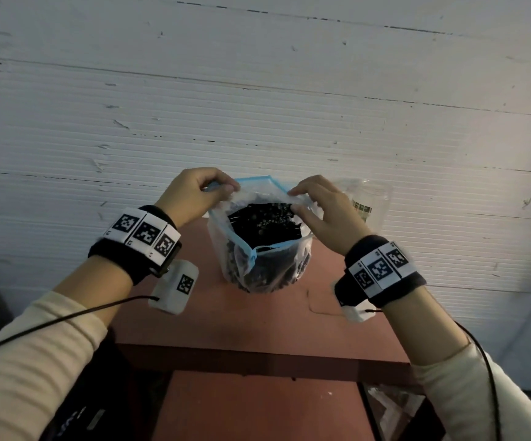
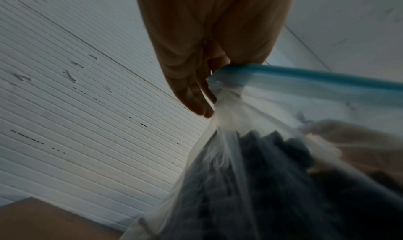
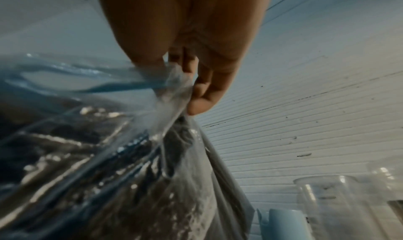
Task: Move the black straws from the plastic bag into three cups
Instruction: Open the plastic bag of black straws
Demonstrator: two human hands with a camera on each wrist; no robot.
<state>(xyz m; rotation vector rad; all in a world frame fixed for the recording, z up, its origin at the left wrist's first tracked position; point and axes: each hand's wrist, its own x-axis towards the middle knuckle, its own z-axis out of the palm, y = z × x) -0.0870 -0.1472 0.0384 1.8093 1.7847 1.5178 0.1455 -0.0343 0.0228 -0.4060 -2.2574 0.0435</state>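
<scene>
A clear plastic bag point(image 1: 264, 268) with a blue zip rim stands on the red table point(image 1: 257, 326), its mouth pulled wide. Inside it a dense bundle of black straws point(image 1: 262, 222) stands on end. My left hand point(image 1: 194, 194) pinches the rim's left corner point(image 2: 218, 81). My right hand point(image 1: 318, 205) pinches the right corner point(image 3: 172, 81). A clear cup point(image 1: 365, 198) stands just behind the right hand; the right wrist view shows clear cups point(image 3: 331, 200) to the right of the bag point(image 3: 109, 166), their number unclear. Straws show dark through the bag point(image 2: 272, 183).
A white ribbed wall point(image 1: 257, 106) rises directly behind the table. A pale blue object point(image 3: 285, 224) sits low between bag and cups. The table's front edge point(image 1: 257, 361) has a lower red shelf beneath. Cables trail from both wrist cameras.
</scene>
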